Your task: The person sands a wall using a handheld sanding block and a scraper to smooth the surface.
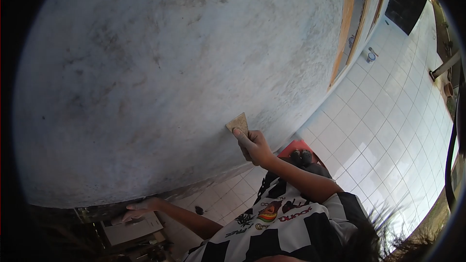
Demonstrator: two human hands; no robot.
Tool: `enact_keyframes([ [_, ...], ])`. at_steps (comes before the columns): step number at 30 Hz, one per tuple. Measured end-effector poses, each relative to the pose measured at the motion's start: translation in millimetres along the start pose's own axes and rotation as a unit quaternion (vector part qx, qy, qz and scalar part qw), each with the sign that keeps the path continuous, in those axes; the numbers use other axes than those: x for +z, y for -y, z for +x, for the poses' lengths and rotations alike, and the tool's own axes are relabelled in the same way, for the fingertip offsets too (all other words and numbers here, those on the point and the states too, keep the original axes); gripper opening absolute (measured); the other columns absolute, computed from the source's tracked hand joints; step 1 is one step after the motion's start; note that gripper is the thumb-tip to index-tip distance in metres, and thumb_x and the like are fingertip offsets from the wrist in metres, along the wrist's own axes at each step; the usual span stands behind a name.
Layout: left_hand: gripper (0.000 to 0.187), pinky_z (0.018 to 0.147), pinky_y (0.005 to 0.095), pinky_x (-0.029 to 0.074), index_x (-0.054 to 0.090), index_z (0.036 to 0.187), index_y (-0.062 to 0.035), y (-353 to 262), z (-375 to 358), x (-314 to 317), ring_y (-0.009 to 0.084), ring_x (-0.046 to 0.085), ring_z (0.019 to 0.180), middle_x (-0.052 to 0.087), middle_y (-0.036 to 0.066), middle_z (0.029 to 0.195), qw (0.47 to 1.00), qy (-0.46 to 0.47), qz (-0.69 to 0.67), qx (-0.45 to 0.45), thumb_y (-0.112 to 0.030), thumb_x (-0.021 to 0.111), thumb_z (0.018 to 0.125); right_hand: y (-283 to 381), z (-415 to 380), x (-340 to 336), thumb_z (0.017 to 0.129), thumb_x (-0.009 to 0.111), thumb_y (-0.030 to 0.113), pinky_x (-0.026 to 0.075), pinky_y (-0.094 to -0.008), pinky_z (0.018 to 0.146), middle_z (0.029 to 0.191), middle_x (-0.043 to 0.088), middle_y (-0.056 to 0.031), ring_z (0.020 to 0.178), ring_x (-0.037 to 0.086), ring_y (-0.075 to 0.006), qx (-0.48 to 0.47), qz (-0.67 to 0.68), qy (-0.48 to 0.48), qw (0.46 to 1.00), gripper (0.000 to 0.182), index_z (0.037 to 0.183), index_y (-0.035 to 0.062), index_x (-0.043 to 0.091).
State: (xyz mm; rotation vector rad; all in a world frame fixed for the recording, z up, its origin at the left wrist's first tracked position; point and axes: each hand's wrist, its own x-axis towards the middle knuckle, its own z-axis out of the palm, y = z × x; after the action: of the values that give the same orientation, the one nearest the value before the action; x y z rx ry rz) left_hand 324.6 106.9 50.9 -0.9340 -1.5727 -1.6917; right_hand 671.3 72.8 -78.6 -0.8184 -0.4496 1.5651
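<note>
shirt [286, 223] | upside-down print | partly legible: "FREE"

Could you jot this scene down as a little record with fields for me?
Place: grey plastered wall beside a white tiled floor
Right hand: grip shut on a tan triangular pad, held against the wall
Left hand: open, fingers flat, at the wall's lower edge
Clothing: black-and-white shirt
Far off: small tin on the floor

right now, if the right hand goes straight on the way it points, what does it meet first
The wall: the right hand seems to press its scraper against it already, as far as depth can be judged.
</note>
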Motion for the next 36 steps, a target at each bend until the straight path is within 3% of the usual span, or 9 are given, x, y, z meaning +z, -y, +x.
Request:
enact_keyframes([
  [5,0.087,0.113,0.0519,0.028,-0.003,0.155,-0.0011,15.4,4.2,-1.4,0.0403,0.014,0.145,0.012,0.033,0.153,0.994,-0.024,0.098,0.038,-0.062,0.027,0.101,6.4,2.4,3.1,0.096,0.058,0.05,0.024,-0.0245,0.033,0.046,0.038,0.0043,0.034,0.033,-0.006,0.016,-0.018,-0.017,1.0,0.057,0.056,0.0145,0.04],
  [7,0.086,0.113,0.0519,0.027,-0.003,0.155,-0.0009,14.6,1.8,0.2,0.0404,0.013,0.145,0.012,0.032,0.153,0.994,-0.023,0.1,0.04,-0.061,0.027,0.101,14.0,7.8,4.1,0.096,0.059,0.051,0.023,-0.0244,0.032,0.046,0.038,0.0045,0.033,0.033,-0.0062,-0.05,-0.017,0.013,0.999,0.057,0.055,0.0149,0.039],
  [13,0.085,0.114,0.0519,0.024,-0.003,0.155,-0.0002,15.1,6.1,3.0,0.0407,0.012,0.146,0.009,0.031,0.155,0.996,-0.031,0.075,0.028,-0.06,0.026,0.101,-3.1,-4.4,-4.6,0.094,0.06,0.053,0.023,-0.0242,0.033,0.046,0.036,0.0045,0.034,0.033,-0.006,0.035,-0.028,-0.034,0.998,0.058,0.056,0.0146,0.04],
  [19,0.084,0.115,0.0519,0.02,-0.003,0.154,0.0004,5.7,-1.5,11.6,0.0409,0.01,0.146,0.006,0.029,0.157,0.998,-0.022,0.062,0.023,-0.058,0.026,0.102,-4.8,0.5,-6.6,0.094,0.062,0.049,0.026,-0.024,0.035,0.048,0.039,0.0056,0.037,0.034,-0.0045,0.023,0.001,0.003,1.0,0.056,0.057,0.0132,0.044],
  [25,0.082,0.115,0.0519,0.017,-0.002,0.154,0.0011,9.0,0.4,5.4,0.0412,0.009,0.146,0.004,0.027,0.158,0.999,-0.028,0.036,0.005,-0.057,0.025,0.103,-5.0,0.5,-2.7,0.095,0.061,0.047,0.022,-0.0245,0.033,0.046,0.036,0.0052,0.035,0.033,-0.005,0.0,-0.024,-0.038,0.999,0.055,0.056,0.015,0.041],
  [36,0.08,0.117,0.0519,0.011,-0.002,0.154,0.0023,6.1,0.3,6.0,0.0417,0.006,0.146,-0.001,0.024,0.162,1.0,-0.024,0.003,-0.011,-0.054,0.024,0.104,-17.7,9.6,-10.7,0.097,0.06,0.045,0.023,-0.0241,0.034,0.045,0.038,0.0055,0.035,0.033,-0.0047,-0.006,-0.049,-0.03,0.998,0.056,0.054,0.0137,0.042],
])
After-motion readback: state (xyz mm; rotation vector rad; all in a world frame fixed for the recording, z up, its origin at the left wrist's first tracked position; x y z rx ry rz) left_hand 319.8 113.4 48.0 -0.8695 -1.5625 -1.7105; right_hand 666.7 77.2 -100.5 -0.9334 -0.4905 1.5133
